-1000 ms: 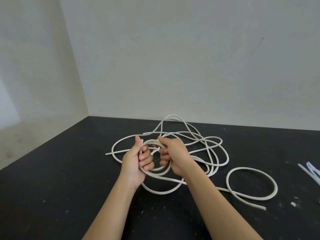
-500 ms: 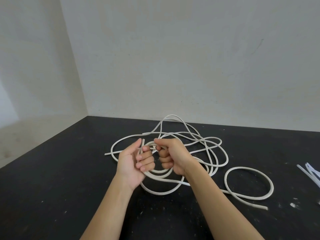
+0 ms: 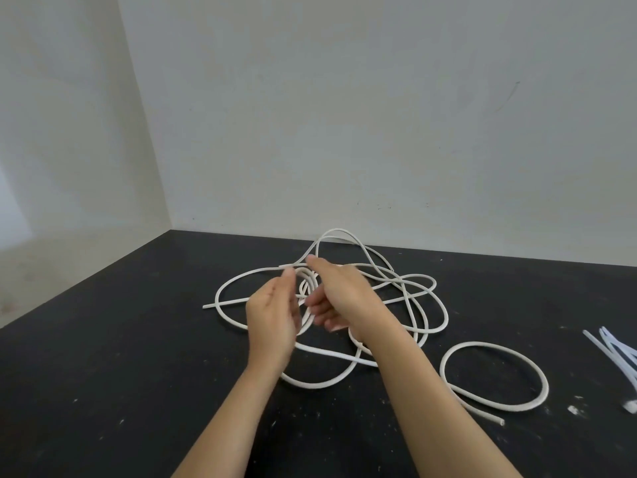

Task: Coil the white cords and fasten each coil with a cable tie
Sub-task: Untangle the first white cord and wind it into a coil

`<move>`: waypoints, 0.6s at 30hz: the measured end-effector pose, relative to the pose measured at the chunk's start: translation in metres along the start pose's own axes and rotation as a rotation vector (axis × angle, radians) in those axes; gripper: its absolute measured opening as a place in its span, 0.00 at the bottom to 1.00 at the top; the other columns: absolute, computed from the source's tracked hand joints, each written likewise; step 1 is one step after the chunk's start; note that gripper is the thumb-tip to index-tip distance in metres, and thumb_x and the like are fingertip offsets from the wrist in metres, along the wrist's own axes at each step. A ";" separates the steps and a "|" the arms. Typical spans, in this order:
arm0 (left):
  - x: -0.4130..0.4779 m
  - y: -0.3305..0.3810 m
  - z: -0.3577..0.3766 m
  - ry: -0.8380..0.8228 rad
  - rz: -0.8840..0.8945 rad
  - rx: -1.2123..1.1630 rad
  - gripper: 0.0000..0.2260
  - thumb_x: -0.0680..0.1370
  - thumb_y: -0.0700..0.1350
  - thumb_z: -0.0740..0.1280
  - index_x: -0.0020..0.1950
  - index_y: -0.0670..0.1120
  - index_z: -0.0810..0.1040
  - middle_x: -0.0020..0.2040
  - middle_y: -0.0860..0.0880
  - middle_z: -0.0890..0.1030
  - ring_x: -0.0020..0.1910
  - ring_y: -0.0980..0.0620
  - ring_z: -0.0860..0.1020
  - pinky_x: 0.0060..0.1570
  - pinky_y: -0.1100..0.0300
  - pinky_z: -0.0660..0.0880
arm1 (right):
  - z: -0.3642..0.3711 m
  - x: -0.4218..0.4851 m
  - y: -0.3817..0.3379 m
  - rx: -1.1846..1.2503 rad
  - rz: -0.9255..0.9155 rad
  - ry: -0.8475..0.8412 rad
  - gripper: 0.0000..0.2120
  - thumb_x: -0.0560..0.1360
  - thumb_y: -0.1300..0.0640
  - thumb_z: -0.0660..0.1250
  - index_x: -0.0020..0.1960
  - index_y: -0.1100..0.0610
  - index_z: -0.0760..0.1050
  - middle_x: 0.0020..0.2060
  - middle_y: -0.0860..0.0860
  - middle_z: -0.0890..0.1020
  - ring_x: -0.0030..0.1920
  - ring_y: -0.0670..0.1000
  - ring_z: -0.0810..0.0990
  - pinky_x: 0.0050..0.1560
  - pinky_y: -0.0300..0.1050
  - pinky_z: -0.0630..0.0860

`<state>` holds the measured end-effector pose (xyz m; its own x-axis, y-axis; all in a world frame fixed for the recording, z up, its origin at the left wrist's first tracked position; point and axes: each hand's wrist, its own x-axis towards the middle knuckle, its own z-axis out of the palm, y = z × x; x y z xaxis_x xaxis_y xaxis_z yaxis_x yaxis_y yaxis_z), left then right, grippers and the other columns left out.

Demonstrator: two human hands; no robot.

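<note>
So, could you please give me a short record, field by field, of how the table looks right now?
surface: black table
white cords: loose tangle, mostly uncoiled
small coil: a few turns, between the two hands
side loop: lies flat to the right of the tangle
left hand: fingers straight, palm facing the small coil
right hand: lower fingers curled; grip blurred, cannot tell
cable ties: translucent bundle at right edge, away from both hands
coils fastened: none visible

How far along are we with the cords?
Done: nothing tied. In hand: a few small turns of white cord sit between left hand and right hand; grip unclear. To do: most cord sprawls loose on the black table; cable ties lie untouched at right.
</note>
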<state>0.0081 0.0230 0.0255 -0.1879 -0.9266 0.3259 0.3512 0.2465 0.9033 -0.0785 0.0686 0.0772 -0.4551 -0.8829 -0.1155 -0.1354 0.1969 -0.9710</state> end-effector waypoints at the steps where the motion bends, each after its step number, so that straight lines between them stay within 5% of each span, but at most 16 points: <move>1: -0.002 -0.004 0.001 -0.011 0.152 0.113 0.21 0.80 0.46 0.61 0.29 0.41 0.67 0.23 0.53 0.65 0.23 0.55 0.64 0.24 0.62 0.63 | 0.002 -0.003 -0.002 0.062 0.080 -0.096 0.22 0.78 0.42 0.59 0.36 0.58 0.73 0.26 0.53 0.76 0.25 0.50 0.74 0.25 0.34 0.69; 4: -0.002 -0.018 -0.003 -0.104 0.575 0.484 0.18 0.79 0.48 0.61 0.29 0.46 0.67 0.22 0.55 0.67 0.24 0.59 0.67 0.26 0.69 0.63 | 0.000 -0.001 -0.003 0.188 0.178 -0.182 0.21 0.76 0.39 0.61 0.40 0.56 0.73 0.28 0.51 0.76 0.30 0.50 0.76 0.31 0.39 0.73; 7: 0.001 -0.027 -0.005 -0.184 0.767 0.659 0.15 0.76 0.44 0.58 0.32 0.39 0.72 0.25 0.49 0.73 0.23 0.54 0.70 0.23 0.57 0.67 | 0.005 0.005 0.002 0.199 0.182 -0.168 0.16 0.76 0.42 0.65 0.49 0.55 0.75 0.37 0.52 0.79 0.39 0.51 0.79 0.37 0.43 0.74; 9: 0.003 -0.029 -0.004 -0.173 0.869 0.756 0.12 0.72 0.40 0.58 0.32 0.37 0.74 0.25 0.45 0.74 0.22 0.49 0.70 0.21 0.56 0.66 | 0.012 0.007 0.006 0.245 0.141 -0.100 0.12 0.78 0.49 0.64 0.46 0.58 0.74 0.34 0.51 0.77 0.36 0.49 0.77 0.35 0.40 0.73; 13: 0.005 -0.026 -0.006 -0.132 0.849 0.801 0.10 0.70 0.43 0.58 0.39 0.37 0.74 0.27 0.48 0.74 0.22 0.50 0.71 0.22 0.66 0.60 | 0.021 0.008 0.012 0.333 0.098 -0.022 0.15 0.80 0.50 0.61 0.40 0.60 0.74 0.30 0.53 0.75 0.32 0.50 0.75 0.34 0.42 0.74; 18: 0.003 -0.027 -0.006 -0.048 0.679 0.655 0.20 0.71 0.51 0.56 0.56 0.37 0.64 0.36 0.62 0.71 0.27 0.52 0.74 0.28 0.74 0.61 | 0.031 0.006 0.010 0.370 0.050 0.004 0.17 0.80 0.50 0.60 0.40 0.61 0.77 0.31 0.53 0.78 0.36 0.52 0.77 0.43 0.47 0.76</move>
<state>0.0039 0.0118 0.0003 -0.1753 -0.5174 0.8376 -0.1835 0.8530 0.4886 -0.0552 0.0523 0.0605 -0.4565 -0.8744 -0.1646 0.2142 0.0715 -0.9742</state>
